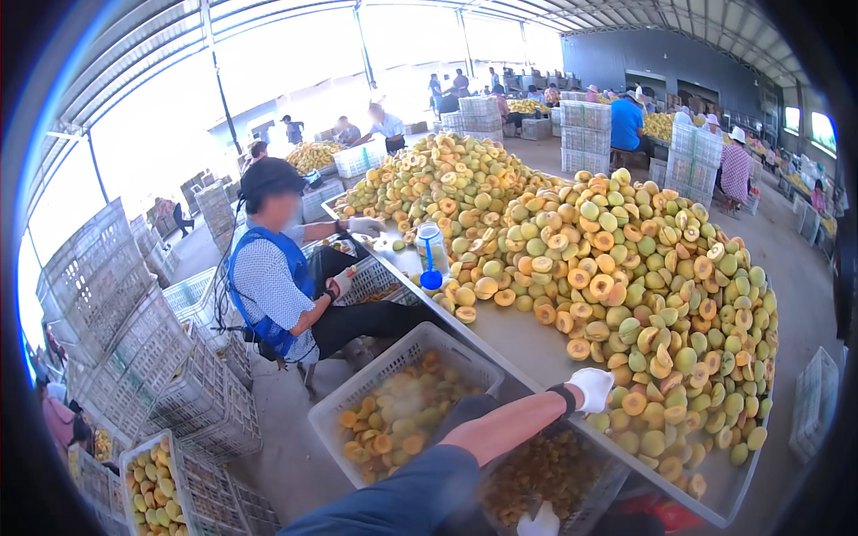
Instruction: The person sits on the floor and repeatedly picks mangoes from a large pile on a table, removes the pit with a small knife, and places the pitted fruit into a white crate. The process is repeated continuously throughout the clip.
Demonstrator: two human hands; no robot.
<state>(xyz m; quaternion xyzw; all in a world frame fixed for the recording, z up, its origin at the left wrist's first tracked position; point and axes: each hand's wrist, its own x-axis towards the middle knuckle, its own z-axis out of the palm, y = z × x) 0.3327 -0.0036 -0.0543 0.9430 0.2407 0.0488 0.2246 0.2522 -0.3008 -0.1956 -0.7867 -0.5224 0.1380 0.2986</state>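
Note:
My left hand (pixel 594 389), in a white glove with a dark band at the wrist, reaches over the near rim of a metal-topped table (pixel 509 338). Its fingers are at the edge of a large heap of yellow-green stone fruit (pixel 603 288), many pieces halved; whether it grips one is unclear. My right hand (pixel 539 521), also white-gloved, is low at the bottom edge, over a crate of small brown pieces (pixel 549 469) resembling fruit pits. What it holds cannot be made out. A plastic crate of halved fruit (pixel 395 419) stands left of my left forearm.
A co-worker (pixel 281 281) in a blue vest and white gloves sits at the table's left side. Near them stand a clear plastic jar (pixel 431 248) and a blue scoop-like item (pixel 431 278). Stacked crates (pixel 194 395) and a fruit-filled crate (pixel 155 489) occupy the left. Other people work behind.

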